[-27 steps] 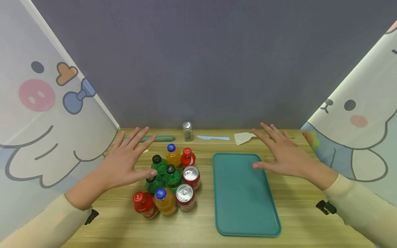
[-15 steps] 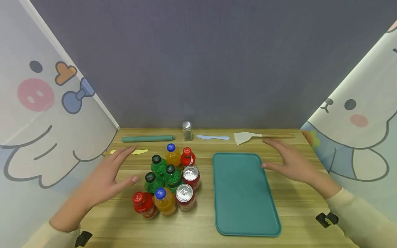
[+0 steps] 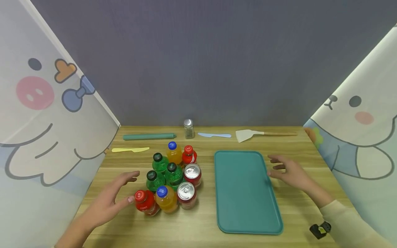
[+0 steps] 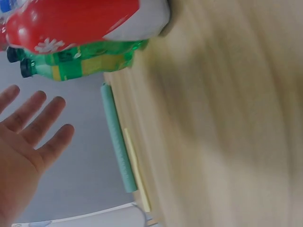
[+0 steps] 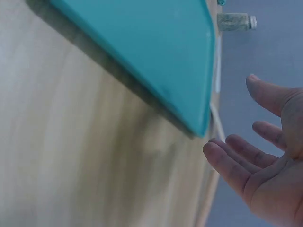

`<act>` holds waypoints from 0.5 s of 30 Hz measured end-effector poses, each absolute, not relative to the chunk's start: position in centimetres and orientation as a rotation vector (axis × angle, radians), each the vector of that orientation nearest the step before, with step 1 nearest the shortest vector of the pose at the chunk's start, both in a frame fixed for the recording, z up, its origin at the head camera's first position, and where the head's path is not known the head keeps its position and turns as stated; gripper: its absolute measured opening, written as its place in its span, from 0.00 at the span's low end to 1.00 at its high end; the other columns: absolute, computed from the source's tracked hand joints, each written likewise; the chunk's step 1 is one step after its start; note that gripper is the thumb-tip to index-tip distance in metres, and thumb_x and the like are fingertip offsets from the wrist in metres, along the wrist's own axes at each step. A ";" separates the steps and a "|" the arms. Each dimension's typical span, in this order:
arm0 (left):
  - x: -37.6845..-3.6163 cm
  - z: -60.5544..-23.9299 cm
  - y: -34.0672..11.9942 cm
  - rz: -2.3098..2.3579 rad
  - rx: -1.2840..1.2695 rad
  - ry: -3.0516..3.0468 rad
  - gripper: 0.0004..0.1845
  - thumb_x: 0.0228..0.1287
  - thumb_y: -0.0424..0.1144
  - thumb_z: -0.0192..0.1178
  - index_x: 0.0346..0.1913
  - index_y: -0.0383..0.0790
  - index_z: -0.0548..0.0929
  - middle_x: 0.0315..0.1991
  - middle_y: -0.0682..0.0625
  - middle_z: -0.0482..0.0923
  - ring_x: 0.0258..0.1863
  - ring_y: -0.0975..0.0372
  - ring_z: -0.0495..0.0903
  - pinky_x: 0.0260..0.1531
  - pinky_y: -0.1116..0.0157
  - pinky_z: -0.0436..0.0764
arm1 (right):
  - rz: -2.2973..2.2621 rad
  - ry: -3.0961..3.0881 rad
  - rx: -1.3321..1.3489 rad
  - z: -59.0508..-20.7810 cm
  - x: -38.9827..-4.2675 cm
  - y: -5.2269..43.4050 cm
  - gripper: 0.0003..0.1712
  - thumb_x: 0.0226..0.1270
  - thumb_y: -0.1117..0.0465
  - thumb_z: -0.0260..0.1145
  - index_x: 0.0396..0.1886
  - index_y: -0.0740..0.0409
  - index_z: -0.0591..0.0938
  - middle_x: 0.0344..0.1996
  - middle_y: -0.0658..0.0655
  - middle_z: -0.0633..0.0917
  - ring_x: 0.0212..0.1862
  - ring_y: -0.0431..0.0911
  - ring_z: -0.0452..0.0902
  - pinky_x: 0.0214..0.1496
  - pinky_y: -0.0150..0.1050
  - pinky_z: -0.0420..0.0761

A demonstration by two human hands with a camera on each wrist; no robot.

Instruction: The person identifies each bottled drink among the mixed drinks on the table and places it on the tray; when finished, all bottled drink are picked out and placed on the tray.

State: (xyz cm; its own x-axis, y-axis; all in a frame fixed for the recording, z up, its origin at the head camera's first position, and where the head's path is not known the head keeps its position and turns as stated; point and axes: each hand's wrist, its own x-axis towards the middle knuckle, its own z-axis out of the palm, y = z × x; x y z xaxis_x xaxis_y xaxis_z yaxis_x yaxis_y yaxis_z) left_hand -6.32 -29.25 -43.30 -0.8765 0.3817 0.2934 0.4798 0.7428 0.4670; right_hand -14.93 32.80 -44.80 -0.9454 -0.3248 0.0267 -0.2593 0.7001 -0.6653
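My left hand point(image 3: 108, 201) hovers at the left of the drinks, its thumb tip close to a red bottle point(image 3: 147, 203); it holds nothing. In the left wrist view its fingers spread loosely beside the red bottle point(image 4: 75, 23) and the green bottles point(image 4: 80, 64). Over the right edge of a teal tray point(image 3: 248, 193), my right hand point(image 3: 293, 174) hangs with fingers slightly bent and holds nothing. Between the hands stand several bottles packed together: green ones point(image 3: 174, 176), orange ones point(image 3: 167, 201), a second red one point(image 3: 189, 156), and two cans point(image 3: 186, 194).
Along the back lie a green cylinder point(image 3: 149, 136), a blue knife point(image 3: 214, 135) and a white spatula point(image 3: 245, 135), with a glass shaker point(image 3: 188, 130) upright. A yellow knife point(image 3: 130, 150) lies at the left. A grey wall point(image 3: 211, 62) closes off the back.
My left hand has pulled back toward the front left and come lower, beside the front red bottle. The right hand has moved slightly back and right, its fingers bending more.
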 end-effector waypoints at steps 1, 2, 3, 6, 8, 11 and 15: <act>-6.1 -43.6 -29.2 -0.827 -0.691 -2.764 0.39 0.61 0.38 0.71 0.75 0.51 0.69 0.68 0.56 0.76 0.59 0.61 0.80 0.56 0.61 0.80 | -1.075 2.809 -0.460 -45.2 -15.0 32.9 0.39 0.68 0.56 0.74 0.72 0.69 0.70 0.62 0.76 0.78 0.53 0.69 0.83 0.45 0.51 0.88; -6.0 -43.9 -29.1 -0.847 -0.695 -2.760 0.40 0.60 0.38 0.72 0.75 0.53 0.69 0.67 0.56 0.76 0.58 0.61 0.81 0.56 0.63 0.80 | -1.081 2.802 -0.431 -45.7 -15.0 33.1 0.39 0.68 0.55 0.74 0.72 0.69 0.70 0.61 0.76 0.79 0.52 0.68 0.83 0.44 0.50 0.88; -5.8 -44.2 -29.0 -0.865 -0.699 -2.757 0.40 0.60 0.39 0.72 0.75 0.53 0.69 0.67 0.55 0.76 0.58 0.61 0.81 0.55 0.64 0.80 | -1.096 2.790 -0.401 -46.0 -15.1 33.1 0.40 0.68 0.55 0.74 0.72 0.69 0.70 0.60 0.76 0.79 0.52 0.68 0.84 0.43 0.48 0.88; -5.4 -44.8 -28.8 -0.904 -0.682 -2.767 0.40 0.58 0.41 0.74 0.74 0.53 0.70 0.66 0.55 0.78 0.57 0.59 0.81 0.53 0.60 0.82 | -1.145 2.734 -0.313 -46.9 -15.0 33.1 0.40 0.68 0.55 0.74 0.72 0.70 0.69 0.57 0.76 0.80 0.52 0.67 0.84 0.38 0.45 0.89; -5.1 -45.1 -28.5 -0.914 -0.647 -2.789 0.40 0.57 0.44 0.76 0.73 0.54 0.72 0.64 0.56 0.79 0.56 0.59 0.82 0.51 0.55 0.84 | -1.188 2.692 -0.258 -47.4 -15.0 33.0 0.40 0.68 0.56 0.73 0.72 0.71 0.68 0.57 0.77 0.80 0.52 0.66 0.84 0.36 0.43 0.89; -4.7 -45.6 -28.2 -0.918 -0.598 -2.827 0.42 0.53 0.49 0.79 0.72 0.56 0.73 0.64 0.58 0.79 0.57 0.58 0.82 0.51 0.48 0.84 | -1.220 2.643 -0.220 -48.0 -15.0 33.0 0.41 0.69 0.58 0.73 0.72 0.74 0.66 0.56 0.77 0.80 0.52 0.65 0.84 0.37 0.43 0.89; -4.5 -46.1 -27.8 -0.956 -0.567 -2.860 0.43 0.51 0.52 0.80 0.72 0.57 0.73 0.65 0.59 0.79 0.61 0.57 0.81 0.53 0.43 0.83 | -1.227 2.604 -0.189 -48.6 -15.1 32.9 0.41 0.68 0.60 0.73 0.72 0.76 0.66 0.55 0.76 0.81 0.52 0.62 0.85 0.38 0.42 0.89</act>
